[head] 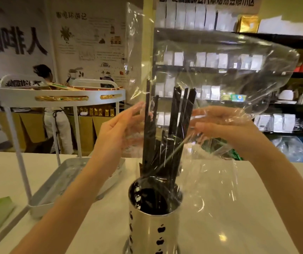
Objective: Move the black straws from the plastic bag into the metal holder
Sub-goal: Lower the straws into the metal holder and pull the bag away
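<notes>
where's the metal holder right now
In the head view the metal holder stands upright on the white counter, low and centre, between the person's forearms, with the black straws rising out of it.

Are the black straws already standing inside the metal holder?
Yes. The black straws stand with their lower ends inside the metal holder, leaning slightly. The clear plastic bag still covers their tops.

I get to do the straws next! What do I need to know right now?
Left hand: fingers straight, against the plastic bag, left of the black straws.
Right hand: fingers straight, on the bag's right side.
Straws: lower ends already in the metal holder, tops leaning apart, bag draped over them.
Done: straws stand in the holder.
Left: lift the bag off.
</notes>
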Motion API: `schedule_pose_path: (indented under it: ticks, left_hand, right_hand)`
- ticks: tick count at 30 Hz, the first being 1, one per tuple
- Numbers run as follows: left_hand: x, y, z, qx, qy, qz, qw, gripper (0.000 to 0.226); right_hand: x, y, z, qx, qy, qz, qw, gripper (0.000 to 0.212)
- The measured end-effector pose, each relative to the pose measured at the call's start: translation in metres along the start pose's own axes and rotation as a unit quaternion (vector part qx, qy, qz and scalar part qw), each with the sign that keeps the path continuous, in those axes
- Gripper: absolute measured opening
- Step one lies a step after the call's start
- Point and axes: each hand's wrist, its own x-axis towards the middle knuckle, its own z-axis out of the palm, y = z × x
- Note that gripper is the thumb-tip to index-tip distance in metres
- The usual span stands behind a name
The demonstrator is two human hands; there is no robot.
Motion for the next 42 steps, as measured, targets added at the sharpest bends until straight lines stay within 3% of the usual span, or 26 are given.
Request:
schedule_pose_path:
  ticks: [14,18,24,26,27,28,29,31,32,33,35,39,42]
  left_hand:
    - [0.003,0.005,-0.001,0.001,0.012,-0.018,1.0,0.028]
    - [-0.001,-0.002,-0.003,-0.037,-0.026,-0.061,0.997,0.048]
    - [-0.01,-0.026,-0.007,-0.128,-0.106,-0.206,0.964,0.072]
    - [-0.011,-0.026,-0.006,-0.163,-0.106,-0.206,0.959,0.074]
    - [-0.01,-0.024,-0.008,-0.139,-0.104,-0.178,0.969,0.086]
    - [-0.014,-0.021,-0.01,-0.173,-0.082,-0.191,0.963,0.096]
    - [-0.016,-0.021,-0.009,-0.248,-0.11,-0.207,0.94,0.098]
    - [-0.007,-0.025,-0.004,-0.281,-0.14,-0.23,0.921,0.093]
    - [-0.007,-0.032,-0.009,-0.279,-0.113,-0.268,0.915,0.084]
    - [-0.006,-0.034,-0.009,-0.237,-0.108,-0.256,0.931,0.081]
    - [-0.008,-0.035,-0.007,-0.171,-0.14,-0.262,0.939,0.082]
    - [-0.013,-0.033,-0.003,-0.143,-0.156,-0.293,0.933,0.078]
    - [-0.015,-0.036,-0.004,-0.113,-0.169,-0.262,0.943,0.079]
  right_hand:
    - [0.0,0.002,0.005,-0.041,-0.028,0.007,0.999,0.034]
    - [0.0,-0.002,0.002,-0.024,-0.033,0.001,0.999,0.03]
    - [0.002,-0.007,0.003,-0.04,-0.026,-0.008,0.999,0.024]
    - [0.001,-0.008,0.004,-0.044,-0.022,-0.007,0.999,0.024]
    - [0.001,-0.008,0.003,-0.04,-0.01,-0.006,0.999,0.024]
    - [0.001,-0.009,0.002,-0.041,-0.006,-0.003,0.999,0.023]
    - [0.001,-0.009,0.001,-0.047,-0.012,0.0,0.999,0.022]
    - [0.001,-0.011,0.002,-0.051,-0.022,0.004,0.998,0.022]
    - [0.001,-0.012,0.003,-0.05,-0.019,0.004,0.999,0.023]
    - [0.002,-0.013,0.003,-0.052,-0.017,0.001,0.998,0.023]
    - [0.004,-0.015,0.004,-0.069,-0.027,0.002,0.997,0.023]
    - [0.004,-0.016,0.003,-0.08,-0.02,-0.005,0.997,0.025]
    - [0.004,-0.016,0.002,-0.09,-0.046,0.01,0.995,0.024]
